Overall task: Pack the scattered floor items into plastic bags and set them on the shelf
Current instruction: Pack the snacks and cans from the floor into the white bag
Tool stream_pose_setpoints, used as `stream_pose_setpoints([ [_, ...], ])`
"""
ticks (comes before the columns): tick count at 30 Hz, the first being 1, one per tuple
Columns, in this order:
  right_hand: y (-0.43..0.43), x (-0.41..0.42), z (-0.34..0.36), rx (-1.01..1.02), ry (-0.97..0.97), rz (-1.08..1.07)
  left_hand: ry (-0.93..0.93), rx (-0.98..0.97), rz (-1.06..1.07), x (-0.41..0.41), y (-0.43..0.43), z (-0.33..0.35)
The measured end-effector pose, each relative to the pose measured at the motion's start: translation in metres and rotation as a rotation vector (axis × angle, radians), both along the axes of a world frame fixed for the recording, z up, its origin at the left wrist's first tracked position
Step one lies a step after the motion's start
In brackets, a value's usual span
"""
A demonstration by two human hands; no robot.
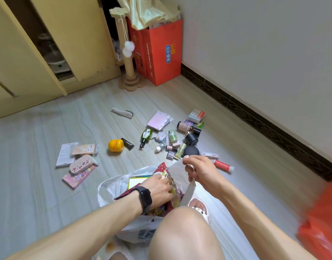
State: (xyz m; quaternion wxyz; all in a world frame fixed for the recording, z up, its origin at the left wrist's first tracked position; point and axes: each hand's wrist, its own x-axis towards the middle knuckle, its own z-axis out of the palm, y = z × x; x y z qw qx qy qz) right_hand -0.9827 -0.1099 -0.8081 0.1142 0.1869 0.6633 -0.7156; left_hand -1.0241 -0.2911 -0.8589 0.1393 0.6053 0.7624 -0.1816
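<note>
Your right hand (200,171) pinched the rim of the plastic bag (107,184), fingers curled, to hold its mouth wide. Your left hand (159,186), fingers curled round a snack packet (166,176), pushed it inside. The loose items (184,126) lay scattered on the floor just beyond.

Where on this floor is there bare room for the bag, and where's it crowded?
Bare floor lies between the cabinet and the pink pencil case, between the white brush and yellow container, and from the red tube to the baseboard. Bottles and boxes crowd beyond the right hand.
</note>
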Motion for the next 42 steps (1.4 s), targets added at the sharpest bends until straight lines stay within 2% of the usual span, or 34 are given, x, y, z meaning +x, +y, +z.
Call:
stream_pose_setpoints([
  [3, -0.002, 0.003, 0.003, 0.043, 0.017, 0.027, -0.133, 0.043, 0.276, -0.002, -0.005, -0.001],
  [6, 0.002, 0.009, 0.003, 0.061, 0.021, 0.058, -0.178, 0.078, 0.422, -0.012, -0.019, 0.017],
  [8, 0.004, 0.013, 0.003, 0.06, 0.007, 0.052, -0.169, 0.128, 0.511, -0.025, -0.036, 0.034],
  [10, 0.005, 0.014, 0.001, 0.055, -0.005, 0.04, -0.081, 0.142, 0.611, -0.041, -0.063, 0.047],
  [12, 0.004, 0.014, -0.001, 0.058, -0.001, 0.052, 0.03, 0.048, 0.732, -0.055, -0.099, 0.05],
  [14, 0.0, 0.012, -0.003, 0.07, 0.012, 0.069, 0.042, -0.08, 0.908, -0.061, -0.135, 0.046],
  [17, -0.011, 0.005, -0.007, 0.052, 0.03, 0.051, -0.011, -0.167, 1.096, -0.06, -0.173, 0.031],
  [22, -0.038, -0.015, -0.009, 0.053, 0.042, 0.125, -0.175, -0.134, 1.18, -0.056, -0.184, 0.006],
  [26, -0.062, -0.035, -0.012, -0.013, -0.005, 0.159, -0.333, 0.106, 1.349, -0.06, -0.181, -0.006],
  [30, -0.087, -0.059, -0.021, -0.006, -0.075, 0.168, -0.837, 0.63, 1.674, -0.064, -0.17, 0.006],
  [33, -0.108, -0.075, -0.027, 0.051, -0.148, 0.188, -1.15, 0.923, 1.783, -0.067, -0.165, 0.028],
  [36, -0.116, -0.09, -0.012, 0.154, -0.147, 0.205, -1.252, 1.087, 1.788, -0.069, -0.164, 0.058],
  [39, -0.102, -0.103, 0.021, 0.043, -0.027, 0.06, -1.294, 1.303, 1.84, -0.069, -0.168, 0.088],
  [42, -0.088, -0.092, 0.035, 0.037, 0.037, 0.065, -1.394, 1.377, 1.855, -0.06, -0.177, 0.1],
])
